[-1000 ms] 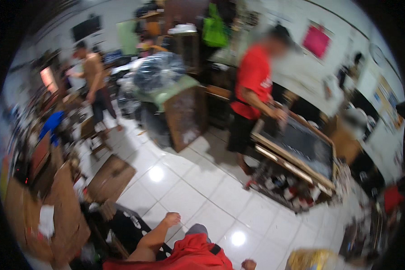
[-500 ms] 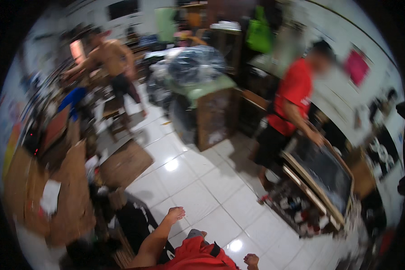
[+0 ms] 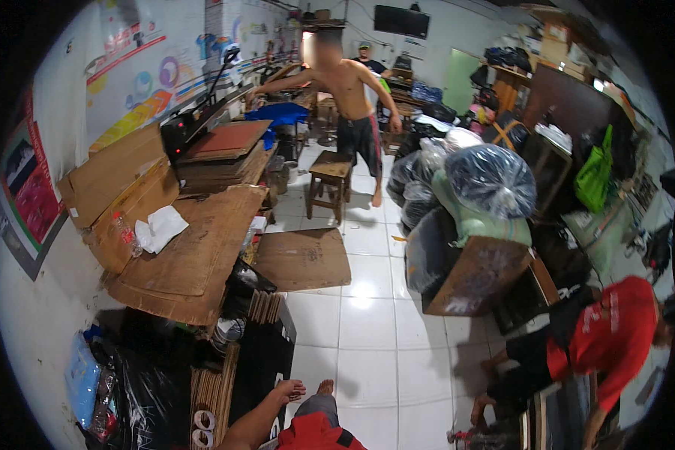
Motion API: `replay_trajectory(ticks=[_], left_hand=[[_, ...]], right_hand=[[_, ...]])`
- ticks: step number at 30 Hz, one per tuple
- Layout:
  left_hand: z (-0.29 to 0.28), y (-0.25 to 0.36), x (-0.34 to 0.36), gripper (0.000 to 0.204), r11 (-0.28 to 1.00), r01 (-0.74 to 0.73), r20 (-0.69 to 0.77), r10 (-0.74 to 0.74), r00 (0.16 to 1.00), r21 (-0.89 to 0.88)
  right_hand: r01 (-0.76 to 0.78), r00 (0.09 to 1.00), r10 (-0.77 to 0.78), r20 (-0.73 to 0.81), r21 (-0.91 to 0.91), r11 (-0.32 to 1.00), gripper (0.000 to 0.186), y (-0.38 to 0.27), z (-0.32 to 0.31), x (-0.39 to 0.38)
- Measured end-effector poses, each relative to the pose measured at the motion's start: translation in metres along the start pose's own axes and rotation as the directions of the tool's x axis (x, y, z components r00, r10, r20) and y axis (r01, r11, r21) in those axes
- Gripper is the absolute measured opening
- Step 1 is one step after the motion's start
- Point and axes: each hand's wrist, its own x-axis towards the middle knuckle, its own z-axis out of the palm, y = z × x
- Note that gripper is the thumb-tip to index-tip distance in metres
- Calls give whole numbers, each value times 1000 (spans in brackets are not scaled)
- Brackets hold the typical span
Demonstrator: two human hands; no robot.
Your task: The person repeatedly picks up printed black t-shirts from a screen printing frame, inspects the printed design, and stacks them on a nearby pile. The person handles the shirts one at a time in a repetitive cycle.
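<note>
My left hand point(image 3: 289, 390) hangs in front of my body above the tiled floor point(image 3: 367, 367), its fingers loosely stretched with nothing in them. Close beside it on the left stands a black panel point(image 3: 259, 360) with light markings. Behind that panel are upright sheets of cardboard point(image 3: 216, 375) and two white rolls point(image 3: 203, 429). My bare foot point(image 3: 325, 387) shows just to the right of the hand. The right hand is out of the picture.
A cardboard-covered table point(image 3: 195, 247) on the left holds a plastic bottle point(image 3: 121, 225). Beyond lie a flat cardboard sheet point(image 3: 304, 259) and a wooden stool point(image 3: 328, 180). Wrapped bundles point(image 3: 491, 184) stand right. One person point(image 3: 607, 330) bends over frames; another point(image 3: 352, 90) stands farther back.
My view has swung left, bringing the cardboard-covered table in closer. My right hand has left the picture. The person in red now bends low; the shirtless person faces this way.
</note>
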Motion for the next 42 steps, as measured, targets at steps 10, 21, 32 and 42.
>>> replay_trajectory(ticks=[10, 21, 32, 42], left_hand=[[32, 237, 54, 38, 959, -163, 119, 195, 974, -232], [86, 481, 54, 36, 627, -356, 113, 583, 805, -693], [146, 545, 117, 30, 347, -427, -230, 484, 844, -835], [102, 645, 218, 23, 360, -272, -96, 437, 894, -893]], right_hand=[[590, 806, -330, 492, -616, 522, 11, -358, 149, 80], [241, 871, -240, 428, 52, 969, 15, -713, 302, 132], [491, 643, -281, 713, -101, 865, 13, -1018, 479, 256], [706, 582, -381, 719, -214, 675, 16, -1064, 634, 298]])
